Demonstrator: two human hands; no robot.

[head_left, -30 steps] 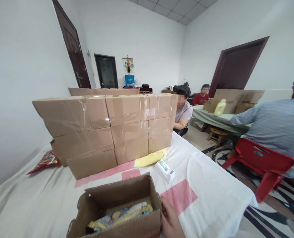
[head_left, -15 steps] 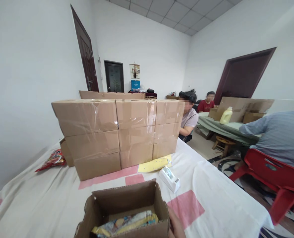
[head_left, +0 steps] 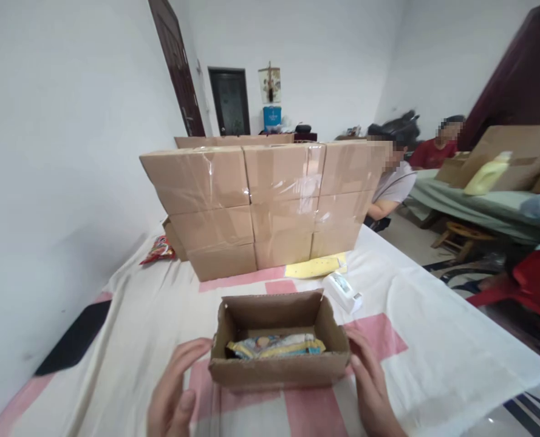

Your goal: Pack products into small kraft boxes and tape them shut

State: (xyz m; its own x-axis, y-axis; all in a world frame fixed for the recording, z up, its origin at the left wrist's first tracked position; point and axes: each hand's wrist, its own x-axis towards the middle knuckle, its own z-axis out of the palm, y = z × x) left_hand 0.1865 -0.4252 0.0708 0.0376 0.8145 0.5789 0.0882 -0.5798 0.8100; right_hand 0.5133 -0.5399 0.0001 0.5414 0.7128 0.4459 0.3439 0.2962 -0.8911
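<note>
An open cardboard box [head_left: 279, 373] stands on the cloth in front of me. Inside it lies a packet with a yellow, white and blue wrapper [head_left: 276, 347]. My left hand [head_left: 174, 385] is at the box's left end, fingers stretched and thumb apart, the fingertips close to the cardboard; whether they touch is hard to tell. At the right end, the fingers of my right hand [head_left: 370, 376] are stretched along the box's side and appear to touch its corner. A white tape dispenser [head_left: 344, 292] lies just beyond the box, to the right.
Stacked, taped cartons [head_left: 281, 209] form a wall across the table. A yellow strip [head_left: 315, 267] and a red snack bag [head_left: 158, 250] lie near its foot. A dark flat object [head_left: 76, 340] is at the left edge. Behind the cartons sits a person [head_left: 392, 182]; red chair [head_left: 534, 282] at right.
The view has tilted down and turned right. The box now shows whole, farther from me. My left hand has come into view at its left end; my right hand remains at the right end.
</note>
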